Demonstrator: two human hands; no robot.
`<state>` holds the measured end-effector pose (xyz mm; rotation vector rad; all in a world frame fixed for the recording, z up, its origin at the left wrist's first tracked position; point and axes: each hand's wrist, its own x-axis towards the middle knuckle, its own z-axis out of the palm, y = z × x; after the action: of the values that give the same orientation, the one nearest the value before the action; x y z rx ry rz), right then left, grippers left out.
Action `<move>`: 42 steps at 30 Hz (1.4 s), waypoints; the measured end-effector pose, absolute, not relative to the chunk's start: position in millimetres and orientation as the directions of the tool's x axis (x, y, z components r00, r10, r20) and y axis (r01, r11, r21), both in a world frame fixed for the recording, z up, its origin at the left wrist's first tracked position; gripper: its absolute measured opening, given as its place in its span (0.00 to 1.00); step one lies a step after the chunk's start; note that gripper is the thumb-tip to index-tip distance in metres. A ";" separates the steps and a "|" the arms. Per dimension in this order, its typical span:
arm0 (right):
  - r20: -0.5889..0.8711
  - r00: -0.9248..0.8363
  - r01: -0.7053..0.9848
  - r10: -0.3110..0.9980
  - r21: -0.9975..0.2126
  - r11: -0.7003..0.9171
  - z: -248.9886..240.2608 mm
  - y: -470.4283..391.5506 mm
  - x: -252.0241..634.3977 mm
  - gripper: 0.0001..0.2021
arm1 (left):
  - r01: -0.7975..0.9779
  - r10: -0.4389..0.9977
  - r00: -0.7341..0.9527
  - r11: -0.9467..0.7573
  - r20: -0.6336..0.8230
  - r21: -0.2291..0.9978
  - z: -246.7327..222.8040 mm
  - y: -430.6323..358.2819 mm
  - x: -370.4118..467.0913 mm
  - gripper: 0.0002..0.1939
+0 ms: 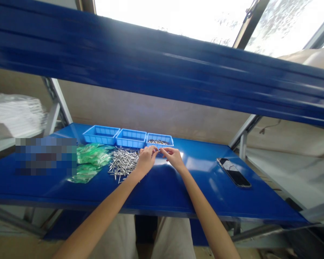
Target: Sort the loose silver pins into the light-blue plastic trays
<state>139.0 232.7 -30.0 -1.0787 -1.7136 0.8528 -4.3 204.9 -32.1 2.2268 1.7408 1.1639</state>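
Centre of frame, hands: left hand [147, 157] and right hand [174, 157] are curling, fingertips nearly meeting; what they are pinching, if anything, I cannot tell.
Metal pins [124, 162]: lying heaped beside the left hand, probably light, stiff, slippery; mid-shank should suit gripping.
Left of frame: pixelation is hiding something beside green bags [93, 157].

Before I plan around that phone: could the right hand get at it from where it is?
Likely yes. The right hand is beside the left hand, and the phone lies farther right on the blue table, with nothing visible standing between it and the right hand.
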 end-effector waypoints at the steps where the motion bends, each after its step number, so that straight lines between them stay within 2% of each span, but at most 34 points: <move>1: 0.330 -0.226 0.290 0.917 -0.876 0.386 -29.9 231.7 138.5 0.17 | 0.780 0.856 0.050 -0.356 0.515 0.515 -31.6 205.0 -4.7 0.08; 5: 0.339 -0.228 0.261 0.913 -0.882 0.393 -28.5 229.9 137.1 0.17 | 0.728 0.829 0.016 -0.393 0.558 0.562 -28.3 204.4 -6.4 0.08; 12: 0.338 -0.093 0.211 0.937 -0.913 0.350 -27.2 230.8 136.1 0.17 | 0.653 0.819 0.003 -0.437 0.574 0.619 -27.5 206.6 -9.7 0.06; 17: 0.362 -0.140 0.178 0.922 -0.906 0.383 -26.4 229.9 134.9 0.16 | 0.593 0.819 0.036 -0.478 0.573 0.647 -32.0 208.1 -9.6 0.04; 22: 0.374 -0.072 0.231 0.925 -0.896 0.380 -29.9 231.7 134.1 0.17 | 0.537 0.795 -0.137 -0.441 0.591 0.719 -24.7 207.8 -12.3 0.08; 26: 0.369 -0.226 0.284 0.901 -0.860 0.424 -33.3 227.3 127.9 0.14 | 0.506 0.787 -0.217 -0.415 0.578 0.756 -18.8 208.1 -16.2 0.10; 30: 0.344 -0.291 0.293 0.893 -0.856 0.425 -30.7 220.8 124.0 0.14 | 0.495 0.797 -0.202 -0.418 0.569 0.761 -18.9 207.7 -17.3 0.09; 36: 0.362 -0.205 0.294 0.909 -0.864 0.410 -29.6 223.7 128.3 0.14 | 0.477 0.809 -0.181 -0.425 0.559 0.769 -20.2 206.9 -17.3 0.06; 42: 0.355 -0.109 0.184 0.928 -0.911 0.370 -32.0 228.1 126.1 0.15 | 0.461 0.852 -0.111 -0.412 0.512 0.786 -22.3 208.7 -17.8 0.05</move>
<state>126.1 228.1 -32.0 -1.0295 -1.5639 0.8737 -17.8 208.7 -22.3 1.8140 1.4452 1.5326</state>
